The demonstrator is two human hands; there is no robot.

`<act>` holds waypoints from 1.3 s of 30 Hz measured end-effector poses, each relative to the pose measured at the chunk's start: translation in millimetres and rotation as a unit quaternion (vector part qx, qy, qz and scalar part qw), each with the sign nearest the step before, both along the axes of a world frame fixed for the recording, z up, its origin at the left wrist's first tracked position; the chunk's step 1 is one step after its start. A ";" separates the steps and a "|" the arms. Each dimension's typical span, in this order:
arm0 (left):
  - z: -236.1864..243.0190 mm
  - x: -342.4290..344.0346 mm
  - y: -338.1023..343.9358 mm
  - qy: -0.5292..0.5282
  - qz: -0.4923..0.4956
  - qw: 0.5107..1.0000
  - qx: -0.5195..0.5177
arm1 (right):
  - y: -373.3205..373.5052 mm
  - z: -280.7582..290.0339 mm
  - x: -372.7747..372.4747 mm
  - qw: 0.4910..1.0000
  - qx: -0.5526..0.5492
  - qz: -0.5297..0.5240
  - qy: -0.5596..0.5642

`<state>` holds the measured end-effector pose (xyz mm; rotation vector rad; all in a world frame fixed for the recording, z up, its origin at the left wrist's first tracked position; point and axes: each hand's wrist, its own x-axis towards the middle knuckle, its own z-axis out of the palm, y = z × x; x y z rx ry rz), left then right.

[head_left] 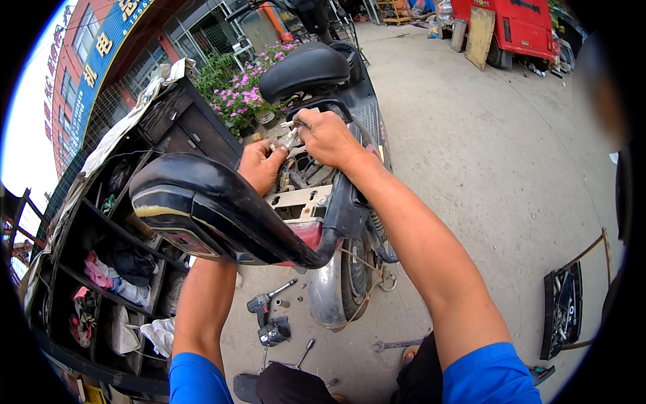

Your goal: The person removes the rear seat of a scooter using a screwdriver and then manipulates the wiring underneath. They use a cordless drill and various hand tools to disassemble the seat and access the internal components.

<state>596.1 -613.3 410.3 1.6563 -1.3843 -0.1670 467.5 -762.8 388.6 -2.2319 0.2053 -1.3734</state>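
Both my hands are over the open compartment of an electric scooter, behind its black seat [306, 71]. My left hand [260, 165] pinches a small whitish, partly clear piece [287, 140]; its exact kind is too small to tell. From the other side, my right hand [328, 137] closes its fingertips on the same piece. Beneath them, dark wires [311, 174] lie loose inside the beige metal frame [306, 200]. The padded black backrest [202, 202] arches across my left forearm and hides part of it. Below the frame shows the rear wheel [355, 283].
On the concrete lie a cordless impact wrench [262, 311], a spanner [400, 344] and a socket handle [306, 351]. A dark shelf unit [111, 229] stuffed with cloths stands left. At right is a tool tray [562, 310]; a red vehicle [518, 30] stands far back.
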 end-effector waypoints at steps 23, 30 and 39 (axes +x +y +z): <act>0.7 0.7 -0.2 0.026 -0.077 0.996 -0.026 | 8.3 6.5 -4.8 0.997 -0.010 0.062 0.049; 0.9 -2.4 0.6 0.006 -0.068 0.997 -0.038 | 7.2 5.1 -3.5 0.996 0.000 0.075 0.045; 4.5 -7.9 3.7 -0.004 -0.063 0.998 -0.029 | 4.7 2.9 -0.7 0.995 0.008 0.084 0.045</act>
